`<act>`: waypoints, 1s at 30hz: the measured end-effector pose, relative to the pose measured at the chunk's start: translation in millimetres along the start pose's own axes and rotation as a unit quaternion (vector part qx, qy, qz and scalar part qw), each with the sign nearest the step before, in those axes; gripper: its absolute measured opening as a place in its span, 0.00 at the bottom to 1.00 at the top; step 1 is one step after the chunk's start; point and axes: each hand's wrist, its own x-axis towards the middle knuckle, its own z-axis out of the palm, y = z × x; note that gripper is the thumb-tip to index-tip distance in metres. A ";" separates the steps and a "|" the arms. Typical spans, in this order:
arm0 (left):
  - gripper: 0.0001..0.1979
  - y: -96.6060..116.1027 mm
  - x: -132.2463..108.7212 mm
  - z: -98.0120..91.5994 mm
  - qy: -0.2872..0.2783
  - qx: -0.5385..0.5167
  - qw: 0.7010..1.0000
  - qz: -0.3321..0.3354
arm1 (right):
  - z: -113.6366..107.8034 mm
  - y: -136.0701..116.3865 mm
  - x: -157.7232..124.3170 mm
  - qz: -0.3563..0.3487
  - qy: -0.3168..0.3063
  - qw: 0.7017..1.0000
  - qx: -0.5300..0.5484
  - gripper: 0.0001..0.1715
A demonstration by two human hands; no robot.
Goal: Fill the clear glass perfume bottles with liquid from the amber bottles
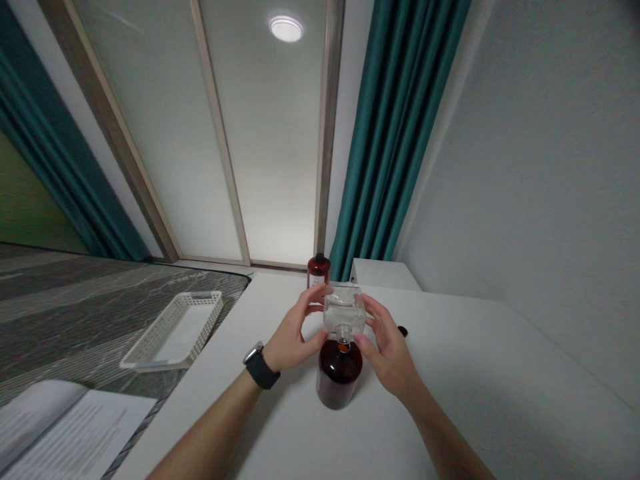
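Note:
A clear, transparent bottle [344, 310] is held between my left hand [295, 337] and my right hand [390, 350], fingers closed on its two sides. It is upside down, its narrow neck pointing down over the open mouth of a dark amber bottle [340, 367]. That amber bottle stands upright on the white table [280, 427]. Whether the two mouths touch, I cannot tell. Past my left fingers stands another amber bottle [319, 268] with a black cap and a white label. Beside my right hand lies a small black cap [403, 331], partly hidden by it.
Left of the table, a white perforated basket [175, 330] and an open book [75, 427] rest on a dark patterned surface. A white cabinet [385, 273] stands beyond the far edge, near the teal curtain [395, 133]. A plain wall borders the right side.

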 end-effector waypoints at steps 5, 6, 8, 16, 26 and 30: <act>0.33 0.1 0.4 0.4 0.002 -0.006 1.000 0.009 | -0.8 -1.0 0.0 -0.006 -0.004 1.000 -0.009 0.30; 0.32 0.3 0.5 0.5 0.002 -0.007 1.000 0.009 | -0.8 -1.1 0.0 -0.007 -0.005 1.000 -0.010 0.30; 0.32 0.8 0.8 0.5 0.002 -0.009 1.000 0.008 | -0.7 -1.1 0.0 -0.006 -0.005 1.000 -0.010 0.30; 0.32 0.1 0.9 0.0 -0.001 -0.014 1.000 0.014 | -1.4 0.8 -0.2 0.000 -0.009 1.000 -0.018 0.31; 0.33 0.4 0.7 0.0 -0.003 -0.005 1.000 0.021 | -3.1 -0.9 -0.7 0.003 -0.011 1.000 -0.023 0.31; 0.33 -0.3 0.4 -0.1 0.000 0.007 1.000 0.023 | -3.0 -0.7 -0.6 0.002 -0.011 0.999 -0.029 0.31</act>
